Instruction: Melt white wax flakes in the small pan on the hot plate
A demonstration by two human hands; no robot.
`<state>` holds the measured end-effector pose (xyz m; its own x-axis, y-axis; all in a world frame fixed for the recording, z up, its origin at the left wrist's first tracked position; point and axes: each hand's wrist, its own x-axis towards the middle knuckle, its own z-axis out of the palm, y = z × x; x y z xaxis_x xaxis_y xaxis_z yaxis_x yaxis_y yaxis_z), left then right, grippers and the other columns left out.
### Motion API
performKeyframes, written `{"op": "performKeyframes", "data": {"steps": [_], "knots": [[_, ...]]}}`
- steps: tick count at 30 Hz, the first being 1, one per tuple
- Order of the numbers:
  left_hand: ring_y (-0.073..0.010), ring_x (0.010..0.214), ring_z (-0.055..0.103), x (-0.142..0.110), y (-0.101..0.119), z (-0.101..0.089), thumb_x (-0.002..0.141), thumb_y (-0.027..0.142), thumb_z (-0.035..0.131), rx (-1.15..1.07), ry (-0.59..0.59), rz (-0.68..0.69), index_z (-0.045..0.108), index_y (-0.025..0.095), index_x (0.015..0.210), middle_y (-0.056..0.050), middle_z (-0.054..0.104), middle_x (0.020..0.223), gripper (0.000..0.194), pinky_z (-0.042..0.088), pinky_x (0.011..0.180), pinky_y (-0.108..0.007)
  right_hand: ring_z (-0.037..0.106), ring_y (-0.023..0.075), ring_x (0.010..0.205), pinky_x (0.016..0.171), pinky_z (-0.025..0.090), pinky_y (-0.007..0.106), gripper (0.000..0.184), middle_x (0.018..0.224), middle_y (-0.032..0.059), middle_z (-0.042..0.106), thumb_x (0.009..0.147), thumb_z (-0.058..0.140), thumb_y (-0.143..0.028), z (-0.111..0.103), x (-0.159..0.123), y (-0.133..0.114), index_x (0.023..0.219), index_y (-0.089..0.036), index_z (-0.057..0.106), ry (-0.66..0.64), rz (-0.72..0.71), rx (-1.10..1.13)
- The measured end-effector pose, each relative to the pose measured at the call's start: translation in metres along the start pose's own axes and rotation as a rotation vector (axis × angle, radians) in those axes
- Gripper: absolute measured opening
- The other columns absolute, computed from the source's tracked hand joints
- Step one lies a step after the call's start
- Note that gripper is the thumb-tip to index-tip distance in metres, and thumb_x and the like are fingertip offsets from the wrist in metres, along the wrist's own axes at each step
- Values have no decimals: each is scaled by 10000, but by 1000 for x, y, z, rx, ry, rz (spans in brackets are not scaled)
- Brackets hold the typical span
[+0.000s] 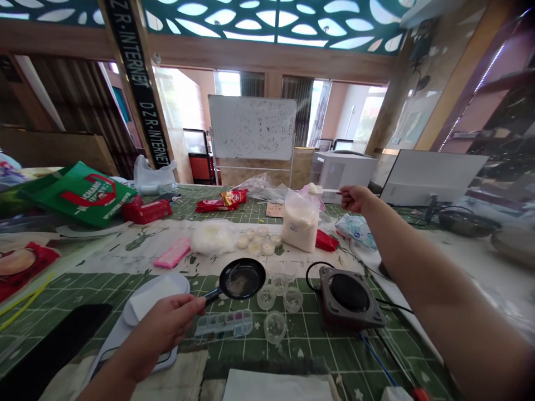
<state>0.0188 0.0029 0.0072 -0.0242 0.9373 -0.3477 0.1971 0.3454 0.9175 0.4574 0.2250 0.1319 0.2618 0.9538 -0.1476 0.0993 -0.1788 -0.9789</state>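
The left hand (173,317) is concealing the handle end of the black pan (242,267) and part of the white scale (183,285). The lower edge is cropping the left forearm (129,353), right forearm (434,295) and a white sheet (276,387). Writing on the whiteboard (253,128) is appearing illegibly small; the pan's residue (239,286) is showing indistinctly.
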Motion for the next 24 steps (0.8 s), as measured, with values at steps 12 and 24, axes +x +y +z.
{"op": "performKeyframes", "data": {"steps": [12, 24], "knots": [[-44, 421, 97, -14, 11, 25, 600, 658, 702, -25, -225, 57, 569, 153, 711, 127, 242, 454, 534, 55, 406, -210, 221, 58, 402, 385, 243, 221, 400, 462, -88, 238, 855, 583, -165, 32, -129, 37, 565, -219, 312, -231, 23, 70], [-50, 408, 136, -54, -10, 30, 624, 631, 705, -14, -315, 68, 543, 165, 687, 121, 272, 426, 497, 70, 404, -221, 306, 75, 431, 417, 220, 237, 216, 477, -53, 401, 729, 693, -326, 53, -228, 100, 610, -186, 579, -254, -158, -154]]}}
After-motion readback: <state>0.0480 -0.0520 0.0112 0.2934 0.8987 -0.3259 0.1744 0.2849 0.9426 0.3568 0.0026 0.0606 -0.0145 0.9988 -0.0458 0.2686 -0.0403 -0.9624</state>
